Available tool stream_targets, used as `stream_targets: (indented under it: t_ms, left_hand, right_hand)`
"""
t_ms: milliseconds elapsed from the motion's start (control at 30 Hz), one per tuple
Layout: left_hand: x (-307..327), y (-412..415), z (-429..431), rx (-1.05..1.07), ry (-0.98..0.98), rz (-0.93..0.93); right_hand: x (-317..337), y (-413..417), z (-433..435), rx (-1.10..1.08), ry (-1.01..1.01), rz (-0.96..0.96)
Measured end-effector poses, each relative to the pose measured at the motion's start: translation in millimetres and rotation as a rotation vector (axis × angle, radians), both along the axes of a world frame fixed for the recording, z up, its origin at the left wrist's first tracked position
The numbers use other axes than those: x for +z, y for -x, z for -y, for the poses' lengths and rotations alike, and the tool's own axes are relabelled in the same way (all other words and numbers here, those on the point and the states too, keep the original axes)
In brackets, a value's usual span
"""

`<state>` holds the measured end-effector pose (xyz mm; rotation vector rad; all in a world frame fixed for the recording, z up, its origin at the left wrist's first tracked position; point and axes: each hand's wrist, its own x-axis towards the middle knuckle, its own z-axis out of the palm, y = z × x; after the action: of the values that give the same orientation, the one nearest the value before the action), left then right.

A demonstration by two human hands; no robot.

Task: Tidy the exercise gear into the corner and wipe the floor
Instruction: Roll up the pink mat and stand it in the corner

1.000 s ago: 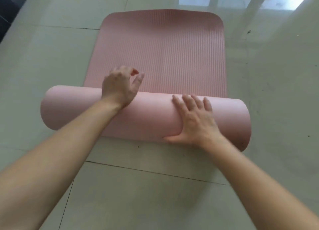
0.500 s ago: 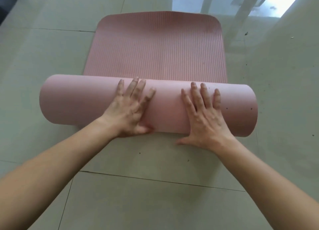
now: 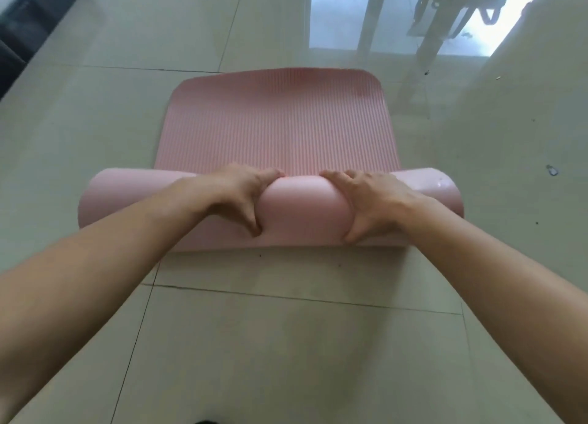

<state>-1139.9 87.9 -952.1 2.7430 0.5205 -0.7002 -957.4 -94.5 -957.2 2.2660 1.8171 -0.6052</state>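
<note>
Mat roll (image 3: 302,210) seemingly farther forward.

Fingertips of the left hand (image 3: 238,194) and right hand (image 3: 375,200) are hidden behind the rolled mat (image 3: 302,212); a dark blurred shape (image 3: 16,41), perhaps furniture, is cut off top-left.

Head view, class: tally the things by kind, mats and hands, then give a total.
Mats: 1, the pink mat, partly rolled
Hands: 2, the left hand and the right hand, both gripping the roll
Total: 3
</note>
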Motion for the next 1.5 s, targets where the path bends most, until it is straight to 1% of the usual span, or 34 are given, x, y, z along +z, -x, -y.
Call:
stream_targets:
  t_ms: [133,167,233,267,333,433,467,533,567,600,633,700,733,767,800,867,933,1000,1067,1100,1200,1233,1267,1333,1367,1433,1467,1500]
  left_hand:
    - [-2.5,29.6,18.9,0.085,0.321,-0.253]
    - [-5.6,35.7,22.6,0.12,0.389,-0.296]
    - [-13.2,46.3,27.0,0.172,0.444,-0.321]
    - [-14.0,50.7,27.8,0.196,0.451,-0.299]
    - [-8.9,59.2,25.7,0.242,0.445,-0.198]
    - [3.4,73.5,15.3,0.359,0.429,0.035]
    - [4.0,77.4,13.7,0.392,0.37,0.141]
    - [-1.7,80.1,21.4,0.406,0.1,0.358]
    - [-5.9,79.6,30.8,0.39,-0.048,0.432]
    - [-10.8,78.9,42.1,0.349,-0.164,0.451]
    - [-16.6,78.1,53.4,0.29,-0.249,0.403]
    - [-29.5,81.6,72.5,0.123,-0.382,0.171]
    - [-35.0,83.1,77.8,0.058,-0.432,0.067]
    - [-37.7,81.8,78.1,0.032,-0.453,0.004]
    - [-36.2,77.2,74.3,0.042,-0.437,-0.009]
    - [-28.2,61.9,58.2,0.101,-0.337,0.015]
    - [-18.2,44.5,40.2,0.133,-0.229,0.015]
    - [-9.6,31.6,26.0,0.153,-0.132,0.019]
    - [-0.1,24.4,13.0,0.201,-0.021,0.009]
    - [6.4,22.4,7.3,0.234,0.046,-0.017]
    - [15.9,25.8,-1.2,0.347,0.322,-0.152]
    - [13.8,29.2,1.4,0.36,0.379,-0.186]
    - [9.6,33.6,5.5,0.347,0.376,-0.19]
    - [3.6,42.1,18.5,0.268,0.204,-0.118]
    - [1.4,46.3,27.8,0.249,0.097,-0.035]
    - [-4.5,53.1,51.0,0.214,-0.145,0.236]
    - [-9.8,53.8,62.9,0.192,-0.252,0.34]
    - [-14.9,53.3,74.3,0.177,-0.329,0.361]
  right_hand:
    - [10.5,23.9,32.7,-0.002,0.172,-0.202]
    - [10.0,29.9,39.6,-0.013,0.188,-0.241]
    - [6.4,39.4,54.7,-0.018,0.149,-0.231]
    - [5.0,42.4,62.5,-0.019,0.105,-0.197]
    - [5.8,46.6,75.6,-0.047,-0.007,-0.144]
    - [-6.8,57.9,83.6,-0.139,-0.264,-0.062]
    - [-15.6,62.7,82.6,-0.166,-0.38,-0.013]
    - [-36.8,69.4,76.8,-0.206,-0.567,0.086]
    - [-45.6,71.2,72.5,-0.224,-0.605,0.115]
    - [-51.0,72.0,68.1,-0.245,-0.618,0.123]
    - [-54.3,72.4,63.7,-0.272,-0.632,0.122]
    - [-56.8,72.5,58.3,-0.329,-0.678,0.109]
    - [-58.2,72.3,58.8,-0.337,-0.704,0.103]
    - [-59.6,72.8,61.3,-0.322,-0.712,0.092]
    - [-61.4,73.7,65.4,-0.287,-0.682,0.075]
    - [-65.9,71.3,74.2,-0.167,-0.541,0.079]
    - [-68.7,61.0,71.6,-0.079,-0.41,0.177]
    - [-66.1,50.6,57.7,-0.058,-0.379,0.244]
    - [-51.1,39.8,44.1,-0.048,-0.374,0.261]
    - [-40.2,34.1,39.9,-0.028,-0.352,0.232]
    - [-13.2,17.1,34.3,0.03,-0.209,0.027]
    - [-7.6,14.7,32.3,0.046,-0.157,-0.014]
    - [-5.3,13.9,30.1,0.058,-0.126,-0.031]
    - [-11.0,11.4,28.0,0.044,-0.122,-0.031]
    - [-15.1,8.9,28.6,0.012,-0.134,-0.029]
    - [-20.8,-1.3,31.3,-0.087,-0.197,-0.038]
    - [-22.9,-7.1,33.1,-0.15,-0.242,-0.042]
    - [-25.5,-11.1,34.9,-0.208,-0.294,-0.037]
